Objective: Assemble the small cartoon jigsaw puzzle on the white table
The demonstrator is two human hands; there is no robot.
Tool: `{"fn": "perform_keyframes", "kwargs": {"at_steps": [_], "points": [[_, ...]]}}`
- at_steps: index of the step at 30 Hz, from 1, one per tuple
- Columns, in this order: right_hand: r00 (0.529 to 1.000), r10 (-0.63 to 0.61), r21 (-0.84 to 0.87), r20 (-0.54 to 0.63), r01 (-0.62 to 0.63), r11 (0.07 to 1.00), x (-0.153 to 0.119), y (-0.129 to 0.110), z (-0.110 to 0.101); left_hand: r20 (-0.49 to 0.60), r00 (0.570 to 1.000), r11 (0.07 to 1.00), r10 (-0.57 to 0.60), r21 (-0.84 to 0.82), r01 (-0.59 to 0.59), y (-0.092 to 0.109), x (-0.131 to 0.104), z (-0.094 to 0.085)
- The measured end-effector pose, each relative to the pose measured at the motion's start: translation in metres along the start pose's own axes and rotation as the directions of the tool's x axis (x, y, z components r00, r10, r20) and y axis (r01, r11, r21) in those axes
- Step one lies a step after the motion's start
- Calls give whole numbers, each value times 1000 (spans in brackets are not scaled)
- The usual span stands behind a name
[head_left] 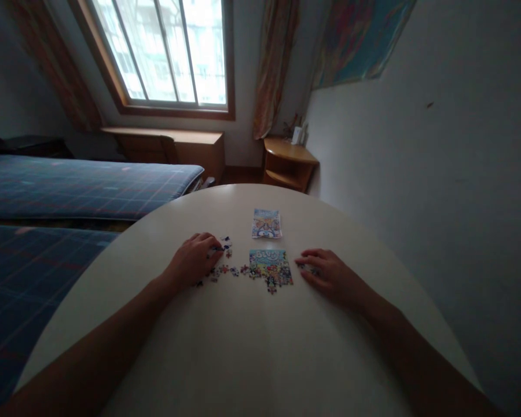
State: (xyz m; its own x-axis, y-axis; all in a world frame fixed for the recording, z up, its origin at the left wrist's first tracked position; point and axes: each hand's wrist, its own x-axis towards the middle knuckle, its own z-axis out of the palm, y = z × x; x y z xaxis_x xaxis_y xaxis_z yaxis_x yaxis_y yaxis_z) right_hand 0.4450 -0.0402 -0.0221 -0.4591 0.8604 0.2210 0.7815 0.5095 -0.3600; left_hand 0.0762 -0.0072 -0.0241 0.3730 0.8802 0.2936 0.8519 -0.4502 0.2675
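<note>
A partly assembled jigsaw puzzle (269,265) lies on the round white table, colourful, with an uneven lower edge. Loose puzzle pieces (224,270) are scattered to its left. My left hand (196,256) rests over some of these pieces, its fingers bent and slightly apart; a few pieces show at its fingertips. On the puzzle's right side, my right hand (326,273) lies with thumb and fingers apart, and several pieces sit under and between them. Just beyond the puzzle is a printed picture sheet or packet (267,223) in blue and orange.
The round table (260,347) fills the foreground. Beds with blue plaid mattresses (82,182) stand at the left. A desk (195,139) is below the window, and a small corner shelf (289,152) stands beyond the table. A white wall (417,191) runs along the right.
</note>
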Motion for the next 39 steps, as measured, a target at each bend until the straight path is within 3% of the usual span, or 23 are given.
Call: {"fn": "perform_keyframes", "kwargs": {"at_steps": [18,30,34,39], "points": [[1000,11,5,2,-11,1000,-2,-8,-5,-3,1000,986,-27,-165,26,-5,-2,3],[1000,21,6,17,-21,1000,-3,-9,-6,-55,998,945,-39,-325,19,13,-5,2],[1000,15,9,4,-15,1000,-3,-9,-6,-62,990,844,-124,-531,72,25,-7,-1],[1000,22,-16,-22,-22,1000,-3,-10,-5,66,972,616,-225,-763,194,49,-13,-3]]}}
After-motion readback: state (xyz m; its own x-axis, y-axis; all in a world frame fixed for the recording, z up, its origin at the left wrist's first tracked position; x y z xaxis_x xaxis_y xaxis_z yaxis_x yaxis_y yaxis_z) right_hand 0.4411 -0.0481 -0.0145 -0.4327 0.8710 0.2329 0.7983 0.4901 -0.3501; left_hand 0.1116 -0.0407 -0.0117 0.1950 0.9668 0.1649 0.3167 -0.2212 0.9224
